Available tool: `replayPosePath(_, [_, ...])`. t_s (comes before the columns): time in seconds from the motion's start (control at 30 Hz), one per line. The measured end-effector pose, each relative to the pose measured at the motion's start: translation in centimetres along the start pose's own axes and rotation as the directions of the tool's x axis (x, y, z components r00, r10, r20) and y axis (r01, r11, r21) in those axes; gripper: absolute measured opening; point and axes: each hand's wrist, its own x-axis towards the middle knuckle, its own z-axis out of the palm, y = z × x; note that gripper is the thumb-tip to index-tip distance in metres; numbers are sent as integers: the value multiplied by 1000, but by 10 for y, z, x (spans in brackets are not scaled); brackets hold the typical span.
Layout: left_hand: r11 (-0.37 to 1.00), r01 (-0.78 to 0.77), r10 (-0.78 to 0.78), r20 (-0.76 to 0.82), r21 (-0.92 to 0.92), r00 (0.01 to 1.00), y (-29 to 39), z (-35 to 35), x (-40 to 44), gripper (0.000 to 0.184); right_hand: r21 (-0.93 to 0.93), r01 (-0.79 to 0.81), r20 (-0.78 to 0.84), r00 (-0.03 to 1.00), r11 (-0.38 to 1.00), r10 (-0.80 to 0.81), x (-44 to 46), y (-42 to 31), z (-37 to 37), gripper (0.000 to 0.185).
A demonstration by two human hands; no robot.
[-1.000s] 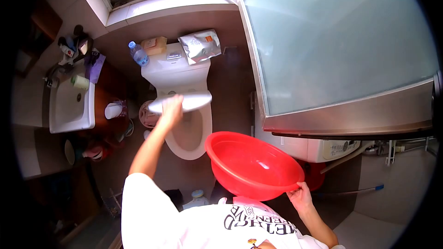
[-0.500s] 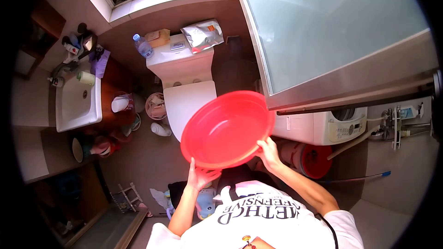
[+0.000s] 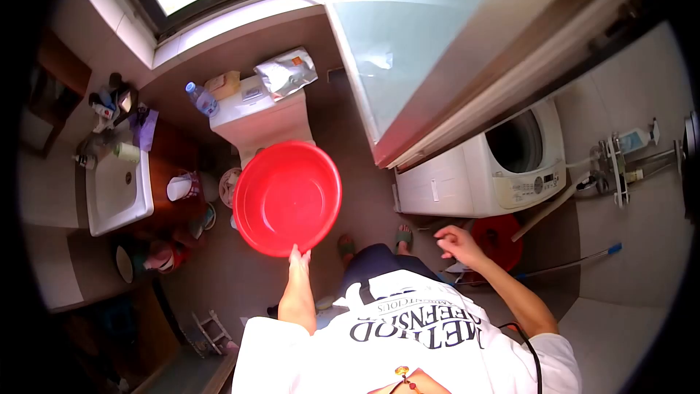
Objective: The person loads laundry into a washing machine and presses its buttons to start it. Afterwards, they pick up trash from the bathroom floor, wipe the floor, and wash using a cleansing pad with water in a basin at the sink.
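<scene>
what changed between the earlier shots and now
The left hand let go of the toilet lid, which came down, and took hold of the red basin. The basin has moved left, over the toilet, largely hiding the lid. The right hand has released the basin and drawn away to the right. The bottle and silver pouch stay on the toilet tank.

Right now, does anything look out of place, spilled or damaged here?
The red basin, left hand at its rim, is over the toilet, seemingly an odd place for one. No spill or damage shows.
</scene>
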Motion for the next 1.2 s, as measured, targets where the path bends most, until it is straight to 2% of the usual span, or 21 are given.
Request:
replayPosePath(0.03, [997, -47, 51, -76, 61, 996, -15, -4, -4, 40, 57, -73, -92, 993, 996, 78, -17, -1, -31, 17])
replayPosePath(0.1, [974, -109, 106, 26, 200, 994, -35, -17, 1, 43, 161, -2, -246, 968, 987, 42, -40, -5, -77, 13])
replayPosePath(0.13, [989, -59, 55, 29, 135, 998, -40, -23, 16, 39, 205, 18, -332, 942, 979, 53, -55, -14, -93, 19])
replayPosePath(0.2, [996, -2, 15, -145, 84, 989, -44, -14, -30, 39, 299, 82, -415, 909, 951, 52, -77, -11, -134, 25])
replayPosePath(0.23, [995, 50, -53, 36, 85, 998, -46, -24, -31, 43, 342, 121, -455, 889, 932, 52, -88, -6, -155, 28])
replayPosePath(0.3, [989, 108, -110, 23, 98, 994, -58, -11, -79, 36, 364, 252, -525, 851, 897, -26, -97, -1, -201, 32])
replayPosePath(0.33, [983, 83, -103, 116, 164, 988, -67, -5, -97, 35, 362, 312, -530, 844, 878, -81, -102, -7, -230, 30])
replayPosePath(0.37, [972, 53, -101, 208, 228, 973, -80, 8, -115, 35, 275, 353, -548, 822, 894, -156, -104, -14, -265, 28])
replayPosePath(0.47, [839, -335, 119, 456, 429, 882, -172, 84, -272, 34, -62, 463, -586, 700, 884, -408, -90, -22, -394, 18])
replayPosePath(0.57, [657, -554, 127, 650, 511, 749, -280, 174, -382, 30, -217, 417, -538, 703, 883, -465, -56, -7, -521, 18])
replayPosePath(0.6, [576, -647, 123, 729, 500, 673, -316, 205, -404, 30, -256, 337, -510, 749, 906, -422, -36, 0, -559, 20])
replayPosePath(0.67, [408, -808, 103, 857, 426, 504, -381, 276, -448, 31, -338, 174, -457, 828, 925, -323, 10, 8, -623, 24])
replayPosePath(0.73, [217, -924, 151, 924, 315, 351, -445, 347, -488, 37, -223, 111, -367, 911, 968, -189, 54, -7, -658, 28])
replayPosePath(0.77, [104, -960, 201, 940, 260, 276, -475, 378, -500, 42, -323, 155, -317, 912, 933, -261, 89, 4, -675, 35])
replayPosePath(0.8, [42, -962, 238, 932, 271, 273, -504, 405, -513, 46, -415, 202, -258, 909, 887, -328, 126, 17, -690, 41])
replayPosePath(0.83, [-20, -959, 274, 924, 282, 266, -531, 430, -525, 50, -530, 153, -188, 938, 834, -291, 157, 19, -700, 56])
replayPosePath(0.87, [-82, -952, 308, 916, 295, 257, -553, 450, -527, 55, -548, 115, -129, 967, 828, -220, 199, 34, -710, 76])
replayPosePath(0.97, [-350, -905, 361, 927, 239, 105, -589, 487, -501, 65, -764, -33, -23, 999, 644, 23, 291, 52, -718, 110])
replayPosePath(1.0, [-332, -905, 382, 915, 267, 130, -594, 499, -497, 66, -772, -75, -41, 997, 631, 68, 315, 53, -719, 112])
replayPosePath(1.1, [-414, -857, 380, 914, 306, 143, -600, 527, -482, 67, -792, -181, -87, 979, 584, 185, 364, 42, -711, 117])
replayPosePath(1.2, [-445, -836, 371, 916, 321, 155, -609, 545, -474, 70, -850, -200, -142, 978, 487, 154, 396, 53, -702, 115])
